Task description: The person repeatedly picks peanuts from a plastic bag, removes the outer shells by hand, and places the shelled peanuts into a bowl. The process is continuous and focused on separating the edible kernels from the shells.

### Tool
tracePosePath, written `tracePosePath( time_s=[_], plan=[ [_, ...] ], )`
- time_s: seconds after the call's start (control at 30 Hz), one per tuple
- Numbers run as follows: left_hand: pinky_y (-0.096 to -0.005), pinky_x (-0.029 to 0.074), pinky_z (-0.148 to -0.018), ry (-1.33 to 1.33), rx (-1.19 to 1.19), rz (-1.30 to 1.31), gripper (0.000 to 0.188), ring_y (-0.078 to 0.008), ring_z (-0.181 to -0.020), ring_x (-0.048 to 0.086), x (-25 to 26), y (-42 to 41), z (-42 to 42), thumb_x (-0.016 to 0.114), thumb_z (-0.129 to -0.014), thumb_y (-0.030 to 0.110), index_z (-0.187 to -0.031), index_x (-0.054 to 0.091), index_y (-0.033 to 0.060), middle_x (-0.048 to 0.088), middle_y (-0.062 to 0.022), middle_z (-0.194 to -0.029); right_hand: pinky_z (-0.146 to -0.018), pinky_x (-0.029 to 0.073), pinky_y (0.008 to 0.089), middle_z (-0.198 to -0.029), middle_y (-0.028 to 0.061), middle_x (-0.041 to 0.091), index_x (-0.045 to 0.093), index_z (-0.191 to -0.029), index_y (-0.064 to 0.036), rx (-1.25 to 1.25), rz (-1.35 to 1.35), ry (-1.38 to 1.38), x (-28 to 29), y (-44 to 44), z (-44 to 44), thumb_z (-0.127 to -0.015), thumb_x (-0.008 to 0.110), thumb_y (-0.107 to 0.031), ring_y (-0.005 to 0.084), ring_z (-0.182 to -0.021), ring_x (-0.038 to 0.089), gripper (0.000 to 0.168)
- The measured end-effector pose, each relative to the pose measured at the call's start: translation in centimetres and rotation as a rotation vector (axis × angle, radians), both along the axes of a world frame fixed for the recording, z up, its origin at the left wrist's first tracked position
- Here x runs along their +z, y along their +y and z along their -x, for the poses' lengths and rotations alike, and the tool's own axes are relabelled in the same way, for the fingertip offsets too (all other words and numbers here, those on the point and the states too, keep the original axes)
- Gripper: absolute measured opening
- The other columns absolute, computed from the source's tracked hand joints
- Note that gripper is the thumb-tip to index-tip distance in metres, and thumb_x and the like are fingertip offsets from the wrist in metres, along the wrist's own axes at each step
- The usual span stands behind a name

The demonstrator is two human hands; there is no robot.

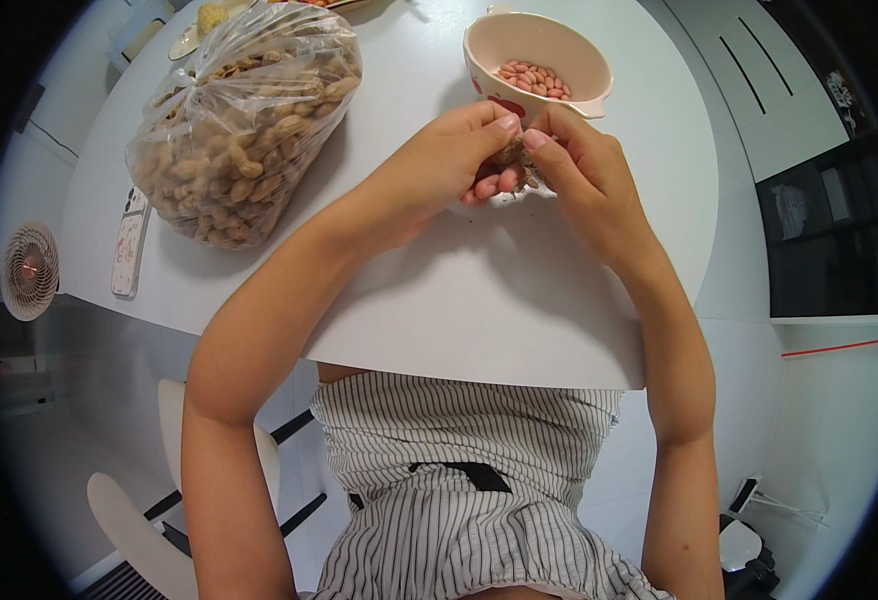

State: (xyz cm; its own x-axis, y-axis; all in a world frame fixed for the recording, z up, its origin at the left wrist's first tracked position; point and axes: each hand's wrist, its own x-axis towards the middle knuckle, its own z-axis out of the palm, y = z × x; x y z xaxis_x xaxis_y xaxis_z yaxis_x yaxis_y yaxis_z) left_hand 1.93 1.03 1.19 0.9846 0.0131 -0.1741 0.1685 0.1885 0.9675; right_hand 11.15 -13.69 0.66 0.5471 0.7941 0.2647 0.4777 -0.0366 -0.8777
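My left hand (458,150) and my right hand (587,169) meet over the white table, just in front of the bowl. Thumbs and fingertips of both pinch a brown peanut in its shell (510,155), partly hidden by the fingers. Shell bits (527,184) show below it; whether they lie in a hand or on the table I cannot tell. Beyond my hands stands a pinkish two-handled bowl (540,45) with shelled peanut kernels (533,80) at its bottom. To the left sits a knotted clear plastic bag (259,112) full of unshelled peanuts (236,169).
A phone in a patterned case (130,244) lies left of the bag, near the edge of the table (484,322). Behind the bag is a plate (182,45) holding a yellow item. A small round fan (30,270) and white chairs (131,525) stand at left.
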Motion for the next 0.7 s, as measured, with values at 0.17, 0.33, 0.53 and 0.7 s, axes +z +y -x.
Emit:
tracePosePath(
  time_s=[0.17,0.33,0.53,0.7],
  plan=[
    [-0.0181,0.042,-0.061,-0.142,0.033,-0.076,0.025,-0.004,-0.073,0.053,-0.4,-0.4,-0.3,0.05,-0.094,0.032,-0.101,0.053,0.0085,0.058,0.0009,-0.083,-0.054,0.039,0.0262,-0.063,0.0054,0.056,0.051,-0.075,0.0,-0.104,-0.039,0.058,0.8,-0.1,-0.2,-0.09,0.047,-0.018,0.0102,-0.058,0.049,0.023],
    [-0.0215,0.045,-0.07,-0.185,-0.015,-0.082,0.026,-0.0066,-0.083,0.056,-0.5,-0.1,-0.2,0.058,-0.09,0.028,-0.105,0.055,0.0065,0.06,0.0002,-0.091,-0.054,0.039,0.026,-0.063,0.005,0.056,0.051,-0.073,0.0,-0.073,-0.059,0.076,0.6,-0.1,-0.2,-0.089,0.047,-0.017,0.009,-0.059,0.048,0.025],
    [-0.0226,0.046,-0.077,-0.264,0.032,-0.039,0.022,-0.0081,-0.087,0.057,-1.1,0.1,-0.5,0.063,-0.086,0.018,-0.101,0.058,0.0028,0.061,-0.0018,-0.094,-0.054,0.038,0.0262,-0.062,0.0042,0.054,0.051,-0.073,0.001,-0.059,-0.055,0.076,0.4,-0.1,-0.3,-0.09,0.046,-0.019,0.0095,-0.059,0.046,0.026],
    [-0.0241,0.046,-0.082,-0.282,0.091,-0.082,0.017,-0.0102,-0.087,0.058,-1.2,0.4,-0.5,0.066,-0.084,0.013,-0.095,0.06,0.001,0.062,-0.0037,-0.092,-0.054,0.036,0.027,-0.061,0.0032,0.051,0.051,-0.075,0.001,-0.05,-0.072,0.082,0.3,0.0,0.0,-0.09,0.045,-0.018,0.0098,-0.059,0.044,0.025]
  ],
)
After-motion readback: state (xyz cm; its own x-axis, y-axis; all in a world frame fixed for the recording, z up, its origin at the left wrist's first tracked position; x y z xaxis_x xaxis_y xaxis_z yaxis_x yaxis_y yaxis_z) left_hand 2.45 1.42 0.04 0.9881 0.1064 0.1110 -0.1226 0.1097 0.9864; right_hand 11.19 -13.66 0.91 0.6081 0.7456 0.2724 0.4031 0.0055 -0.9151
